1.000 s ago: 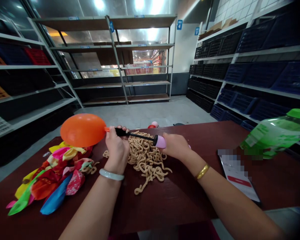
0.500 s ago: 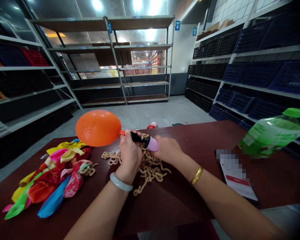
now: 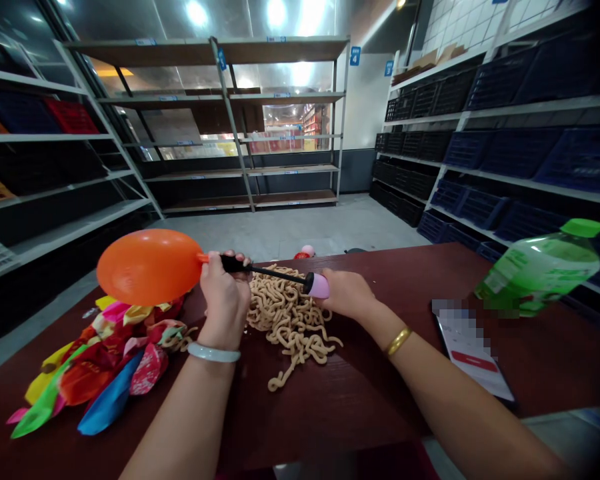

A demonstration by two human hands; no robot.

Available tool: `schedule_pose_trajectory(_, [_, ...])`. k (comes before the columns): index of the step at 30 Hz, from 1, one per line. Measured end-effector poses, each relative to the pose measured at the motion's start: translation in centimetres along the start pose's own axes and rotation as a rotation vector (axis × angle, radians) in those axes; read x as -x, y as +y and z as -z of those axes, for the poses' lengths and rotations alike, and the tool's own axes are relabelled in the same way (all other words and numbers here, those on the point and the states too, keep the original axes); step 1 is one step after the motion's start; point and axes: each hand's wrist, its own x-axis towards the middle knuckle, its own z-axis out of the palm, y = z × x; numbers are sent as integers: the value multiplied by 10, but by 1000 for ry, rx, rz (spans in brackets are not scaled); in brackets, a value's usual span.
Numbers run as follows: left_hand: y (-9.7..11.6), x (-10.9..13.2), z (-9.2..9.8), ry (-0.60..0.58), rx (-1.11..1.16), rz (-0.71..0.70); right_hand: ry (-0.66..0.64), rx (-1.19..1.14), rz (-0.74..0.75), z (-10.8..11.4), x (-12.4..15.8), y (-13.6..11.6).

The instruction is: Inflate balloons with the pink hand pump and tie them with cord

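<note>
Gripping pump point(image 3: 308, 283), left hand point(image 3: 225, 292) hides mouth of orange balloon point(image 3: 149, 267).

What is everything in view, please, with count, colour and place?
Table: one, maroon, foreground
Pump: one, black and lilac, centre
Inflated balloon: one, orange, pump's end
Limp balloons: many, multicoloured, table's left
Strands: many, beige, table's centre
Phone: one, dark, table's right
Bottle: one, green, table's right
Racks: three, grey, left, back, right
Crates: many, mostly dark, sides
Bangles: two, white and gold, wrists
Left grip: one, bare, pump's black end
Right grip: one, bare, pump's handle
</note>
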Motion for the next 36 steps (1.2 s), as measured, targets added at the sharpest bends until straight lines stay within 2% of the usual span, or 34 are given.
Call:
schedule_pose_trajectory(7, [-38,53,-19,-80,41,153,36,11,0,7,6,-11])
schedule_pose_trajectory(12, [-45,76,-28,-105,25,184,42,-21,1,9,10,-24])
schedule_pose_trajectory(17, [-36,67,-27,-57,-2,159,33,-53,5,5,9,-27])
schedule_pose_trajectory(25, [-3,3,1,78,37,35,-32,-24,15,2,1,-6])
schedule_pose_trajectory(28, [6,-9,9,115,51,38,-41,-5,14,3,0,1])
schedule_pose_trajectory(31, [-1,-4,8,141,43,33,-49,24,14,3,0,5])
schedule_pose_trajectory(36, [-31,30,-5,104,26,64,-20,57,23,3,1,4])
